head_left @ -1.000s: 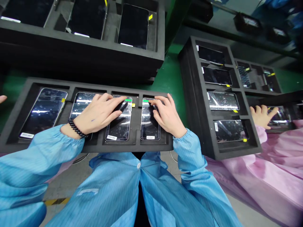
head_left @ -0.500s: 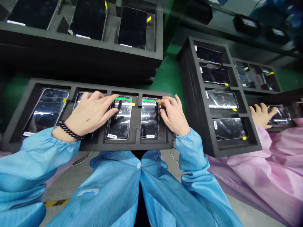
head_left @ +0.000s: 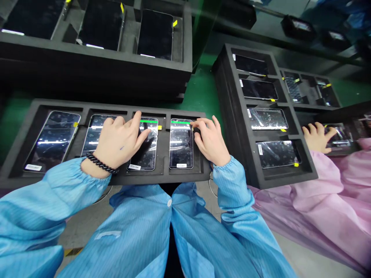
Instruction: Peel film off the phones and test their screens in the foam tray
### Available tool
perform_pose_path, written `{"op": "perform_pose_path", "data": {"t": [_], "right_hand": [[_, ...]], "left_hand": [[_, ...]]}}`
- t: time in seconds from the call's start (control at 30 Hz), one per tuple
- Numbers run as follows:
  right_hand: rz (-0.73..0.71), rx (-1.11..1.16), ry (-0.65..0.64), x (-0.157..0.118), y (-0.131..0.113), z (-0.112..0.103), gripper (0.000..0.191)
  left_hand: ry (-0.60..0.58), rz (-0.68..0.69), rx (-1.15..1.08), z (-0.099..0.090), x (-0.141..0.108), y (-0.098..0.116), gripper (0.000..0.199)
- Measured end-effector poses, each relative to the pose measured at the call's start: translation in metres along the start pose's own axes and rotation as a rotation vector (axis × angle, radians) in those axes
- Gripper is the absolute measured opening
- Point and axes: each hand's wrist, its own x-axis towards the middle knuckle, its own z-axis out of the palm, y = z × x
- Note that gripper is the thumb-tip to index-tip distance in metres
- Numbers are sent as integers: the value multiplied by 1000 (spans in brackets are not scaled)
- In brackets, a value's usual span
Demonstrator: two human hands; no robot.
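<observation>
While the left hand [head_left: 120, 141] was spread palm-down above the tray, its index finger and thumb parted, it had hold of nothing. Its index fingertip reached the upper edge of a flat, rectangular black glass phone [head_left: 145, 152], third from the left; whether it touched could not be told. The right hand [head_left: 211, 141], loosely curled with thumb and index finger apart, was also holding nothing; its index fingertip was at the upper right corner of a matching black phone with a ruled pattern down its sides [head_left: 181, 150], fourth in the row.

Both of these phones were lit with a bright green bar across the top, so the work on them looked under way rather than finished. They lay face up in separate compartments of a long, dark grey, foam-like tray [head_left: 162, 178]. In the same tray, the leftmost glossy phone with a white label [head_left: 53, 139] showed no green bar; the second, partly hidden phone [head_left: 94, 135] was covered too much to judge. Those two may have been left to do, though they could equally have been done.

Beyond stood a black stack of trays [head_left: 116, 65] with dark phones, and to the right another tray stack [head_left: 272, 181] holding four. Farther right, a co-worker's hand [head_left: 315, 137] extended from a pink sleeve [head_left: 321, 170].
</observation>
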Motion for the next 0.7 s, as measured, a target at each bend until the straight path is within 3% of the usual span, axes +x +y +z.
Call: {"op": "perform_pose_path", "data": {"t": [0.33, 0.47, 0.7], "right_hand": [[-13, -55, 22, -1, -5, 1, 23], [-43, -80, 8, -7, -8, -1, 21], [-37, -102, -13, -16, -15, -3, 22]], "left_hand": [[-143, -84, -5, -11, 9, 7, 58], [-252, -72, -43, -17, -2, 8, 59], [-224, -24, 45, -22, -27, 18, 49]]}}
